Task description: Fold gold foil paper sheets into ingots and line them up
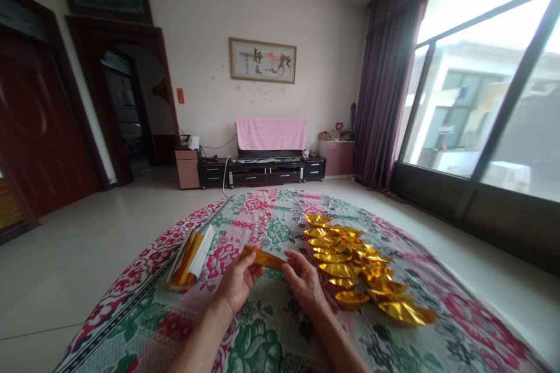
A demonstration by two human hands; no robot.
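A folded strip of gold foil paper (269, 260) is stretched between my two hands above the tablecloth. My left hand (240, 281) pinches its left end, thumb on top. At the other end, my right hand (304, 278) grips the strip between thumb and fingers. To the right lie several folded gold paper ingots (340, 270), boat-shaped and set in loose rows. A stack of gold and white paper sheets (189, 259), partly curled, rests on the cloth left of my hands.
The round table is covered by a flowered cloth (256, 341) in red, green and white. Beyond it stand a low black TV cabinet (266, 173) and a screen under a pink cloth (271, 134). A large window (481, 99) and purple curtain (382, 87) are at the right.
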